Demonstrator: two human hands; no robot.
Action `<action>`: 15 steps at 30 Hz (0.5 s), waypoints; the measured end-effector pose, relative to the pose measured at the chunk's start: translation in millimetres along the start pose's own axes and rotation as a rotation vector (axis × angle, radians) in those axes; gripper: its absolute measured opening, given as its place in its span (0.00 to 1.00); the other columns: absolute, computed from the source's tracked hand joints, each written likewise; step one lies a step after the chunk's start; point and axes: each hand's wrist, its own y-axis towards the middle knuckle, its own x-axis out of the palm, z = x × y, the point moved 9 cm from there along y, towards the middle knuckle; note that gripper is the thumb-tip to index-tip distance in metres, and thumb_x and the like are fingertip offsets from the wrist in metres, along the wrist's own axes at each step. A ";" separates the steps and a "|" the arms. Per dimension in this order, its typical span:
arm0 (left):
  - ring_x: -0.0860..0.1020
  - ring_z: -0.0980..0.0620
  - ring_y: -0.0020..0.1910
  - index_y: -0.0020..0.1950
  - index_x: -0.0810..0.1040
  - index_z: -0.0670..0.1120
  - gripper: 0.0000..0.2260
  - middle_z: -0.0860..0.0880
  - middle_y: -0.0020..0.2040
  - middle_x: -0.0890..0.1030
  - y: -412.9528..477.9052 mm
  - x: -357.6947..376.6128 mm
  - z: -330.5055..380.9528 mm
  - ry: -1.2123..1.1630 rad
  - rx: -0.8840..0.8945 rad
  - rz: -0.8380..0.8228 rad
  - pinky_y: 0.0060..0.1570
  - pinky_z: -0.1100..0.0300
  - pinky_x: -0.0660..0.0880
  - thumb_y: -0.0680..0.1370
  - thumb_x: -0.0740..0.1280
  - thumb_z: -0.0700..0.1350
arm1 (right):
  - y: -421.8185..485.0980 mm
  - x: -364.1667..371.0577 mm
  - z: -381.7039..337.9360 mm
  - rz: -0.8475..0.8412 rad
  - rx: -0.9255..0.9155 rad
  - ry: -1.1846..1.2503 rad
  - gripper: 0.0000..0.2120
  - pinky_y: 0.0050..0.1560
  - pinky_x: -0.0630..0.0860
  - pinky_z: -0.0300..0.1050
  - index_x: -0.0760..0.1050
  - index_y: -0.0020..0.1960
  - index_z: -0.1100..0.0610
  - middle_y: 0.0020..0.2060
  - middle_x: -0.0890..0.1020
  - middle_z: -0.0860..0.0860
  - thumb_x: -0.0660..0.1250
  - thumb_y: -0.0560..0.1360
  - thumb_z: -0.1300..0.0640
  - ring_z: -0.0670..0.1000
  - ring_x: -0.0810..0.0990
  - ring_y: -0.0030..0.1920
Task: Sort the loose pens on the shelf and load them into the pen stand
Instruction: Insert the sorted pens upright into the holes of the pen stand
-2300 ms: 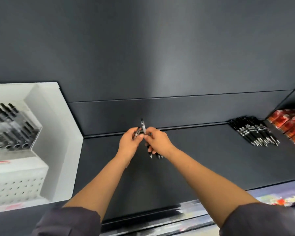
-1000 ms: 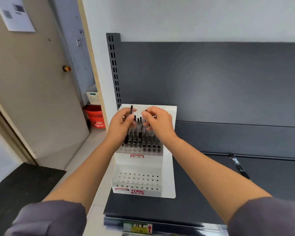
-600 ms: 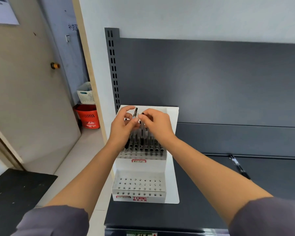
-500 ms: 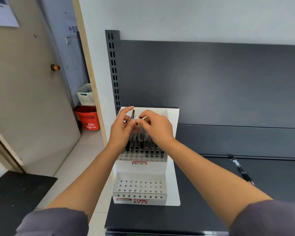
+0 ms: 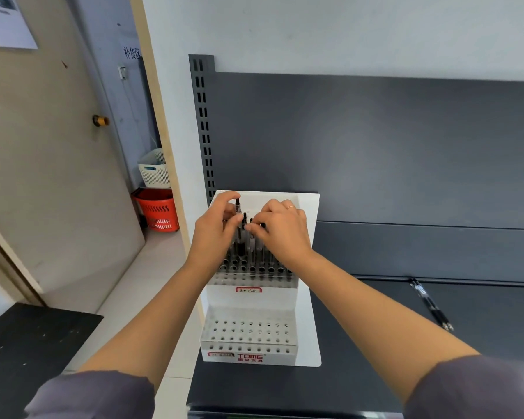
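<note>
A white two-tier pen stand (image 5: 307, 297) stands at the left end of the dark shelf (image 5: 360, 343). Its upper tier holds a row of black pens (image 5: 256, 261); the lower tier (image 5: 248, 332) shows only empty holes. My left hand (image 5: 214, 229) pinches an upright black pen (image 5: 238, 207) above the upper tier. My right hand (image 5: 280, 229) pinches another black pen (image 5: 245, 217) right beside it, fingertips of both hands almost touching. Two loose black pens (image 5: 430, 303) lie on the shelf to the right.
The shelf's dark back panel (image 5: 375, 146) rises behind the stand, with a slotted upright (image 5: 203, 116) at its left. Left of the shelf, the floor holds a red basket (image 5: 158, 210) and a white basket (image 5: 153, 169) by a beige door (image 5: 43, 161).
My view swung from the shelf's middle to the pen stand at its left end. Both hands carried pens there and have sunk slightly towards the upper tier in the last half second.
</note>
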 end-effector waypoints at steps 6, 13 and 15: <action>0.77 0.53 0.46 0.62 0.72 0.46 0.14 0.52 0.46 0.76 -8.9 13.1 -1.8 0.079 -0.010 -0.071 0.48 0.64 0.72 0.77 0.65 0.39 | -1.4 1.6 1.5 -0.027 0.003 -0.013 0.11 0.53 0.62 0.48 0.81 0.52 0.49 0.50 0.76 0.46 0.62 0.77 0.47 0.52 0.70 0.55; 0.73 0.56 0.49 0.60 0.75 0.43 0.12 0.47 0.54 0.78 -22.4 18.8 -11.4 0.238 -0.020 -0.081 0.50 0.67 0.68 0.77 0.64 0.36 | -2.9 1.0 5.9 -0.013 0.050 0.026 0.08 0.52 0.60 0.45 0.81 0.49 0.50 0.50 0.76 0.46 0.65 0.76 0.49 0.51 0.69 0.55; 0.72 0.58 0.48 0.61 0.75 0.43 0.12 0.47 0.55 0.78 -23.7 19.3 -13.2 0.237 -0.034 -0.071 0.49 0.69 0.66 0.77 0.64 0.36 | -2.6 2.2 3.9 -0.029 0.038 0.007 0.08 0.53 0.60 0.46 0.81 0.50 0.50 0.51 0.75 0.46 0.65 0.76 0.49 0.51 0.68 0.56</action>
